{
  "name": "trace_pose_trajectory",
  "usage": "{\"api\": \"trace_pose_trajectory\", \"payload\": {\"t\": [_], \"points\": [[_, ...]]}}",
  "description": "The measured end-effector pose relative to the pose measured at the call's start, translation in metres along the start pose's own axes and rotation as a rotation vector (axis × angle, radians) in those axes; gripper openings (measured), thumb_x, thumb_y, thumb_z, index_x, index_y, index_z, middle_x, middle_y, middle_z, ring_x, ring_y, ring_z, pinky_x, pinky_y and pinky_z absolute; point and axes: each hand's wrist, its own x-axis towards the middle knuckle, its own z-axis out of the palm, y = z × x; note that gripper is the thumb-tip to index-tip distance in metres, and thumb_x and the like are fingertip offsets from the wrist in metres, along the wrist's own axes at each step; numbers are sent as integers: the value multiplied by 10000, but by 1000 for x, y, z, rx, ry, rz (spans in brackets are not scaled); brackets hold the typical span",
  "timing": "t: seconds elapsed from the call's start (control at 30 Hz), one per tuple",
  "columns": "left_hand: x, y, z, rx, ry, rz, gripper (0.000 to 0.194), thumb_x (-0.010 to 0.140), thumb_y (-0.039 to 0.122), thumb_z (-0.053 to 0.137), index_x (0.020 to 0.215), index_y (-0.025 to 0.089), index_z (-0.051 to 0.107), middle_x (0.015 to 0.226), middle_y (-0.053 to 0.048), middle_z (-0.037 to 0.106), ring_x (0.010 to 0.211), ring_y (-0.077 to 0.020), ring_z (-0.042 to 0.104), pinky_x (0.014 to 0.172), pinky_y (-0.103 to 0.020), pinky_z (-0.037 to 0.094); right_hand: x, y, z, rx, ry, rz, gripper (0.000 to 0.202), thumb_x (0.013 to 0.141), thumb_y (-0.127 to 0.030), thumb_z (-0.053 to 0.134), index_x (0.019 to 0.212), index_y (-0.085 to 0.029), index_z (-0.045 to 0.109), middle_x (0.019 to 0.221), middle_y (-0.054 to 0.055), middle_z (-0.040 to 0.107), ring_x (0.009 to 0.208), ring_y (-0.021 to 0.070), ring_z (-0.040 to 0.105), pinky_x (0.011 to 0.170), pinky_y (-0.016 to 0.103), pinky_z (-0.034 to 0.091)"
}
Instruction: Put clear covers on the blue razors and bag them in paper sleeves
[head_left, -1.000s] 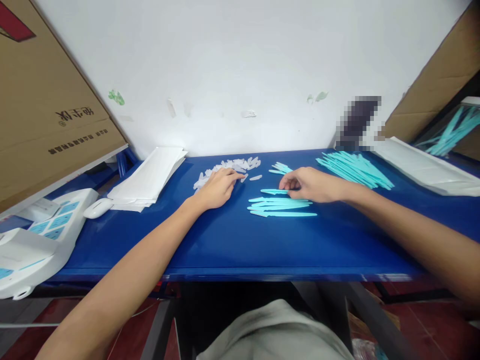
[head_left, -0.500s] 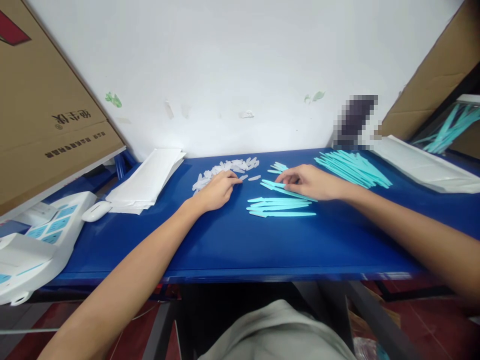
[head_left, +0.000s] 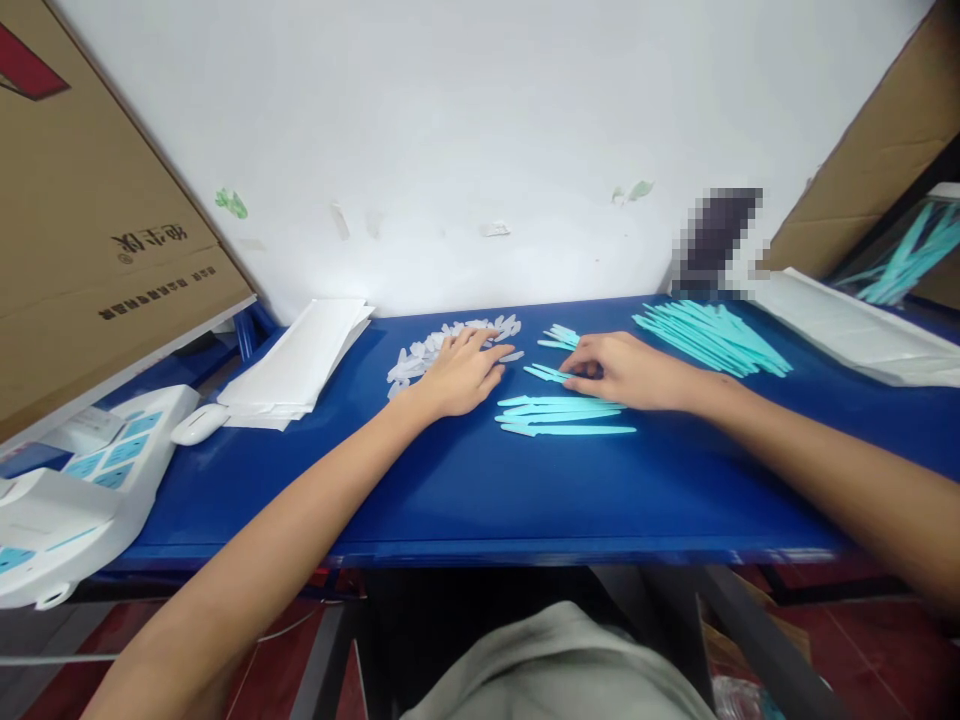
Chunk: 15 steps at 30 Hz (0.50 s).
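Now my left hand has moved rightward, fingers spread over small translucent whitish pieces near the frame's centre, so one loose piece lies just beside them; right of centre, my right hand pinches slim turquoise plastic sticks.

1. Nearer the person than the front turquoise sticks, bare blue tabletop gives a wide passage to the edge.
2. Left of those sticks, a bare stretch ends at the left forearm.
3. Just beyond them, the right hand blocks passage (the right forearm bars their right side).
4. Beyond and left of them, the left hand obstructs.
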Motion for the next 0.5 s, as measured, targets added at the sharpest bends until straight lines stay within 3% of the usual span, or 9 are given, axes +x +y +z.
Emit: {"api": "trace_pose_trajectory", "payload": {"t": [0.2, 0.3, 0.5], "points": [[22, 10, 0, 98, 18, -27, 288, 1015, 292, 526, 1132, 207, 776, 1330, -138, 605, 1235, -359, 495, 1009, -545, 410, -3, -3, -4, -18, -19, 73, 391, 929, -490, 533, 992, -175, 756, 910, 88, 722, 772, 216, 636, 664, 321, 424], [10, 7, -1, 36, 48, -58, 242, 991, 290, 576, 978, 193, 797, 1253, -117, 642, 1205, -341, 515, 1008, -527, 420, -4, -8, -8, -20, -62, 153, 405, 923, -539, 539, 905, -189, 741, 774, 54, 700, 682, 197, 602, 650, 323, 387], [-12, -10, 3, -114, 95, -174, 202, 967, 314, 617, 963, 218, 795, 1328, -99, 633, 1266, -343, 500, 1054, -543, 398, -4, -9, -11, 96, -87, 226, 385, 867, -527, 609, 891, -182, 778, 674, 32, 666, 601, 172, 559, 600, 312, 361]]}}
